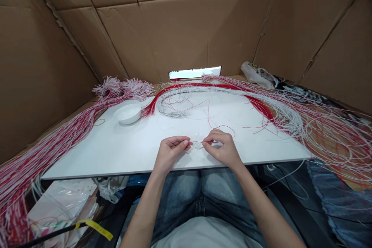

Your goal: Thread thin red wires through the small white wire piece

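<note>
Near the front edge of the white table, my left hand [176, 147] pinches one end of a thin red wire [196, 141]. My right hand [220, 144] pinches the same wire a short way to the right, so a short stretch runs taut between the two. From my right hand the red strand loops up and back over the tabletop. Beneath the taut stretch lies a small heap of tiny clear or white pieces [198, 145], too small to make out. The fingertips hide the wire where it is gripped.
Bundles of red wires [261, 109] and white wires [290, 120] arc across the back. A red-and-white bundle [81, 124] hangs off the left side. A white dish [130, 114] stands on the white table [116, 155], before cardboard walls [186, 27]. A plastic bag [258, 74] lies back right.
</note>
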`<state>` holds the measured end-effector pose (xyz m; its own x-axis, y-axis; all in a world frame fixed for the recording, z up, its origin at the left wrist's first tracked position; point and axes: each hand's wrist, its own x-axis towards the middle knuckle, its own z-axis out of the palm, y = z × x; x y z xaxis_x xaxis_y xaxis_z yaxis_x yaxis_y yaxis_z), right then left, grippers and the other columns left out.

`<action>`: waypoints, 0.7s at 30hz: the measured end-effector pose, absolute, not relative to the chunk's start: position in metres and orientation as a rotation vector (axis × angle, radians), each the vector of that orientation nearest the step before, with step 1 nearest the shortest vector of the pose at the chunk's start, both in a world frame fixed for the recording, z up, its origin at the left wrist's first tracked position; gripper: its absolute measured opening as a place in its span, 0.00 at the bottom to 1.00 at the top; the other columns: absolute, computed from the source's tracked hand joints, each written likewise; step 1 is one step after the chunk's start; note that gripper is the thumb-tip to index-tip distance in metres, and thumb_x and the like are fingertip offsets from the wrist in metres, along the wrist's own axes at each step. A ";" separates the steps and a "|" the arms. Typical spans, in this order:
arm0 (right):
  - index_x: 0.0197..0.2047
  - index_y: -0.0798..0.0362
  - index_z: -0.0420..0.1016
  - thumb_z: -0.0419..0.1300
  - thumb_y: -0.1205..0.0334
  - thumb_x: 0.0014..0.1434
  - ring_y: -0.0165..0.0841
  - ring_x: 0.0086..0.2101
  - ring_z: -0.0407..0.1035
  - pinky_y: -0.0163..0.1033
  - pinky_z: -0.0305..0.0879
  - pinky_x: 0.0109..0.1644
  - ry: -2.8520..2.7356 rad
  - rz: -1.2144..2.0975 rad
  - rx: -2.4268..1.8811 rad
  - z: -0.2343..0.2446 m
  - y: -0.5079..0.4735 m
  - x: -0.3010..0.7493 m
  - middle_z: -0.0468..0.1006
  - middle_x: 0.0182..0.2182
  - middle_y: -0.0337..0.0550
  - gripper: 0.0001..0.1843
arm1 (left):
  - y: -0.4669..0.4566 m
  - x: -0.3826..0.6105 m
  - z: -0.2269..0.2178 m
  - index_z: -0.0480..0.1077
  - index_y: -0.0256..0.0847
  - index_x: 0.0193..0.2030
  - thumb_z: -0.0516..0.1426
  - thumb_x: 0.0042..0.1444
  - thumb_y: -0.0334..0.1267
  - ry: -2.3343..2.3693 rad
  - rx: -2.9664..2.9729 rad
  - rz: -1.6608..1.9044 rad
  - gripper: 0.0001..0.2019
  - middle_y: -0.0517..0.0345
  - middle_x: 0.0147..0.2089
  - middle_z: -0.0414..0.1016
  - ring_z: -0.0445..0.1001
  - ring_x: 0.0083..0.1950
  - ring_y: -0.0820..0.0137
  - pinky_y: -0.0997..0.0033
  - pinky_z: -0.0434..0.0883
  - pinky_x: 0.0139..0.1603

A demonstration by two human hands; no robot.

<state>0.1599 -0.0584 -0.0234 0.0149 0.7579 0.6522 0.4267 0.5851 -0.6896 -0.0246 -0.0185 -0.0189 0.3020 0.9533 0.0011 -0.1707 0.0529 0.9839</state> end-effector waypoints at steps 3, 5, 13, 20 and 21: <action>0.24 0.52 0.74 0.58 0.73 0.49 0.31 0.26 0.66 0.38 0.62 0.33 -1.622 0.349 -1.014 -0.024 -0.058 0.160 0.72 0.20 0.38 0.08 | -0.019 -0.024 -0.019 0.79 0.35 0.32 0.69 0.40 0.40 0.887 1.207 1.045 0.13 0.51 0.30 0.81 0.76 0.30 0.69 0.72 0.73 0.37; 0.24 0.52 0.74 0.58 0.73 0.49 0.31 0.26 0.66 0.38 0.62 0.33 -1.627 0.350 -1.013 -0.024 -0.058 0.160 0.72 0.20 0.38 0.08 | -0.020 -0.024 -0.019 0.79 0.35 0.32 0.69 0.40 0.40 0.894 1.221 1.046 0.13 0.51 0.30 0.81 0.76 0.30 0.69 0.71 0.73 0.37; 0.24 0.52 0.74 0.58 0.73 0.50 0.31 0.26 0.66 0.38 0.62 0.34 -1.616 0.347 -1.041 -0.025 -0.058 0.160 0.72 0.20 0.38 0.08 | -0.021 -0.022 -0.017 0.79 0.36 0.31 0.67 0.41 0.37 0.942 1.269 1.043 0.09 0.53 0.28 0.80 0.76 0.31 0.69 0.73 0.72 0.36; 0.24 0.53 0.74 0.58 0.72 0.50 0.31 0.26 0.66 0.38 0.62 0.33 -1.627 0.371 -1.035 -0.023 -0.058 0.160 0.72 0.20 0.39 0.08 | -0.024 -0.021 -0.012 0.77 0.36 0.35 0.65 0.45 0.37 0.896 1.316 0.999 0.10 0.55 0.28 0.80 0.75 0.30 0.71 0.75 0.71 0.36; 0.24 0.53 0.74 0.58 0.72 0.50 0.31 0.26 0.66 0.38 0.62 0.33 -1.632 0.377 -1.034 -0.023 -0.058 0.159 0.72 0.21 0.39 0.08 | -0.024 -0.020 -0.011 0.76 0.36 0.37 0.64 0.46 0.38 0.882 1.336 0.992 0.11 0.56 0.28 0.79 0.75 0.31 0.71 0.75 0.71 0.36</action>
<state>0.1593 -0.0580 -0.0231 -0.0045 0.7810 0.6246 0.4276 0.5661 -0.7048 -0.0203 -0.0242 -0.0111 0.3505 0.9356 0.0426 -0.0667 -0.0204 0.9976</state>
